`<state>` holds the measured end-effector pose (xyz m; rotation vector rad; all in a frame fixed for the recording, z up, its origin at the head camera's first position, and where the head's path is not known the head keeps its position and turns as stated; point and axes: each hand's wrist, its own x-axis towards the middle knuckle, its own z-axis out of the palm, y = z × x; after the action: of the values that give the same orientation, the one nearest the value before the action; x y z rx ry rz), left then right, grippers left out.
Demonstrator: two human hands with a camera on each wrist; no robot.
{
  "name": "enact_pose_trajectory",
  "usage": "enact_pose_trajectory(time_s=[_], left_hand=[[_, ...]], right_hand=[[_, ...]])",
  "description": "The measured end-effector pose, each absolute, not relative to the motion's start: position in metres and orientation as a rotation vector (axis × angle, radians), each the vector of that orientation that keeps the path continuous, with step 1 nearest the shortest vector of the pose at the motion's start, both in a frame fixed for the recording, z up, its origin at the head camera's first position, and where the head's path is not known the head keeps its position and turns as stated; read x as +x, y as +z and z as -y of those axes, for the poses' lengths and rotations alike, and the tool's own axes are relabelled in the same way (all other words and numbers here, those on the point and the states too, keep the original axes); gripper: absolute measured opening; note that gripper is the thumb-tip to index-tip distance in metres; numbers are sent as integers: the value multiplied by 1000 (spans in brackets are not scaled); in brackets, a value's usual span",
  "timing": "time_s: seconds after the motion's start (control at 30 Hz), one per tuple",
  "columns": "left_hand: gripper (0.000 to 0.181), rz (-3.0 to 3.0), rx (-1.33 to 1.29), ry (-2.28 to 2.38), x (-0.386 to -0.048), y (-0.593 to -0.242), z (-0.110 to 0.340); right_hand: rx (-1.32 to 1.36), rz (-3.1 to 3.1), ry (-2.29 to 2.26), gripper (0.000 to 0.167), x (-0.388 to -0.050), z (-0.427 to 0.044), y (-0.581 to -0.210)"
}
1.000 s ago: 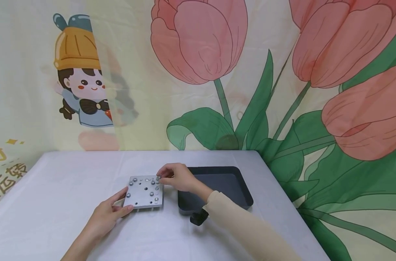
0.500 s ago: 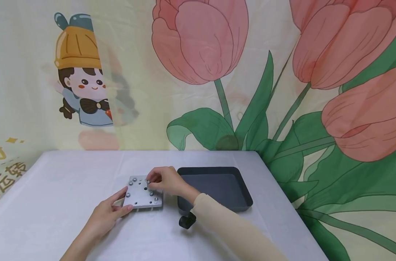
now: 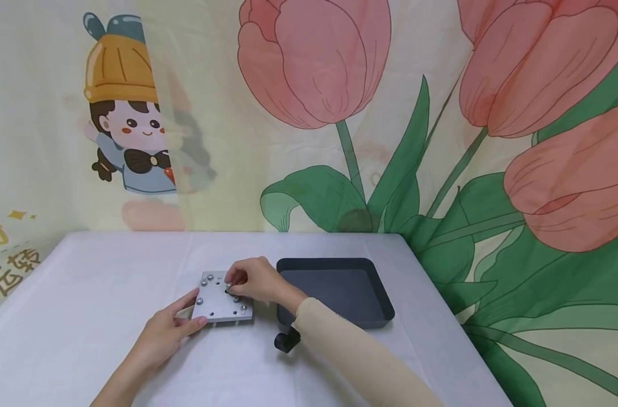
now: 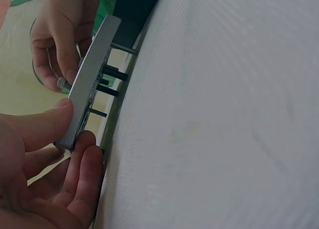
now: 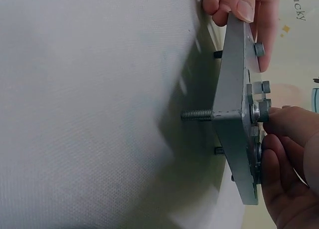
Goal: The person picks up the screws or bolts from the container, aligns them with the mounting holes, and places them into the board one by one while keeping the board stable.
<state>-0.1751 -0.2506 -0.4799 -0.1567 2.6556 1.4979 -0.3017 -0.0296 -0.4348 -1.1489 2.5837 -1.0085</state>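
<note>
A silver metal plate [image 3: 214,308] with holes and several bolts is held tilted just over the table. My left hand [image 3: 161,333] grips its left edge, thumb on the top face and fingers below, as the left wrist view also shows. Over the plate's upper middle, my right hand [image 3: 260,281] pinches a small bolt [image 3: 229,285] between thumb and fingertips. That bolt's head [image 4: 63,83] appears at the top face in the left wrist view. Threaded shanks [image 5: 197,114] stick out beneath the plate. Whether the pinched bolt sits in a hole is hidden by the fingers.
Right of the plate stands a dark shallow tray [image 3: 385,294], partly behind the right forearm. A black wrist-worn device [image 3: 287,340] hangs under the right wrist. White cloth covers the table [image 3: 110,271], and a printed tulip backdrop [image 3: 314,68] rises behind it.
My right hand has moved left, from the plate's far right corner to its upper middle, with a bolt in its fingertips. The left hand keeps its grip on the plate.
</note>
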Motion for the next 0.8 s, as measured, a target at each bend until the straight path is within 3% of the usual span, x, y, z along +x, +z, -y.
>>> enact_pose_trajectory(time_s=[0.5, 0.8], left_hand=[[87, -2645, -160, 1501, -175, -479, 249], [91, -2702, -87, 1402, -168, -474, 261]], right_hand=[[-1141, -2581, -931, 17, -302, 23, -429], [-1144, -2656, -987, 27, -291, -44, -383]])
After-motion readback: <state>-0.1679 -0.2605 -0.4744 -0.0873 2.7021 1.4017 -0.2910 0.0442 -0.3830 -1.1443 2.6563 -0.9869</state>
